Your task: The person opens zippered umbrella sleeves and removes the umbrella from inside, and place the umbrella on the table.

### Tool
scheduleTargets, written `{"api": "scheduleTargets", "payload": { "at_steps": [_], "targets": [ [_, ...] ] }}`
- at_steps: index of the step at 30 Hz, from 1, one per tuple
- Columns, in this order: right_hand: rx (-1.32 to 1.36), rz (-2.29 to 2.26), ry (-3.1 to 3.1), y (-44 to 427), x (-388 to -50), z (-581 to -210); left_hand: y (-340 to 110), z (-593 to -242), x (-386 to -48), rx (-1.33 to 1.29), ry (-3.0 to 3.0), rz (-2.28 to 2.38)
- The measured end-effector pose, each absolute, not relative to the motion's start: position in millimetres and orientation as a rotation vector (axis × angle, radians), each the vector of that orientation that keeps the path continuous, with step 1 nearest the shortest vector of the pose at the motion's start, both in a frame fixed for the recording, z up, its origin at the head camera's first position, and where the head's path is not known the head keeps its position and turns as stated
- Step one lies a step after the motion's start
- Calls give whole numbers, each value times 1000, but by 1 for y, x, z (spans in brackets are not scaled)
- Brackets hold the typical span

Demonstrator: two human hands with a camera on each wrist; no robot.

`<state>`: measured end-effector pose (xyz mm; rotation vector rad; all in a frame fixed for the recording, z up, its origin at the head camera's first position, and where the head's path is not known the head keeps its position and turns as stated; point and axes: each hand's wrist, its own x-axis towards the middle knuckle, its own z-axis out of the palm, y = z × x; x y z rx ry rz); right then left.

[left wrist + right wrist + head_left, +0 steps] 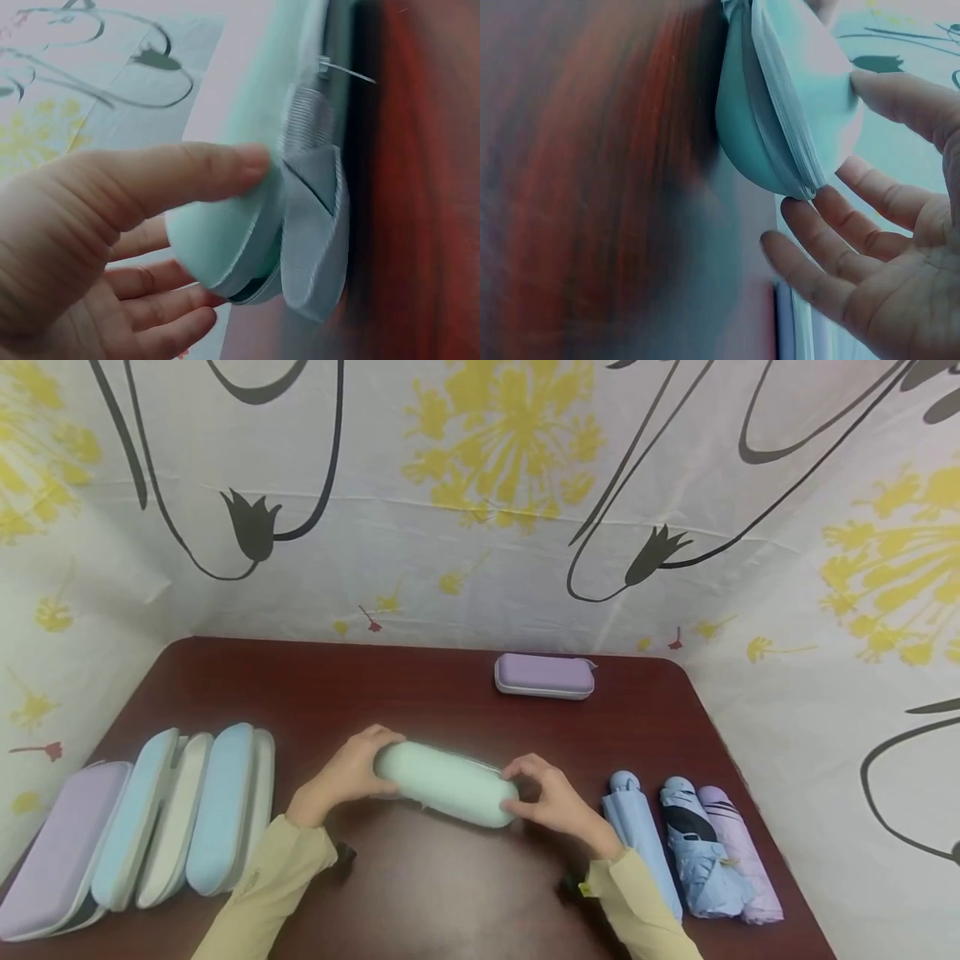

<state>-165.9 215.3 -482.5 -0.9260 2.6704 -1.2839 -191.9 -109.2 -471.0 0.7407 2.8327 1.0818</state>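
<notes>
A mint green zip case (446,783) with rounded ends lies across the middle of the dark red table, tilted slightly down to the right. My left hand (352,775) grips its left end, the thumb (225,171) on the shell and the other fingers round the far side. At the opposite end, my right hand (551,797) holds the case between thumb (900,97) and fingers. A grey fabric loop (315,225) and a zip pull (324,67) show at the left end. In the right wrist view, a pale zip band (784,97) runs round the right end.
Several purple, blue and whitish cases (217,818) stand side by side at the left. A purple zip case (545,676) lies near the back edge. Folded umbrellas, two blue (641,835) and one purple (738,852), lie at the right. Patterned cloth (450,552) surrounds the table.
</notes>
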Motion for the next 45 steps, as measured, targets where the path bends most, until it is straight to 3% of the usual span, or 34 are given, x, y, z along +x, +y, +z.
{"api": "scheduleTargets", "payload": {
  "at_steps": [14,27,39,45],
  "targets": [
    [-955,-1441,2634,178,-119,-485,-90,-474,-230,833,2787,1071],
    [-949,-1457,2653,155,-104,-487,-63,-481,-236,859,2725,1238],
    [-1005,-1422,2700,156,-109,-490,-35,-473,-197,214,2780,1274],
    [-1075,-1409,2802,153,-118,-487,-35,-471,-186,105,2723,1293]
  ]
}}
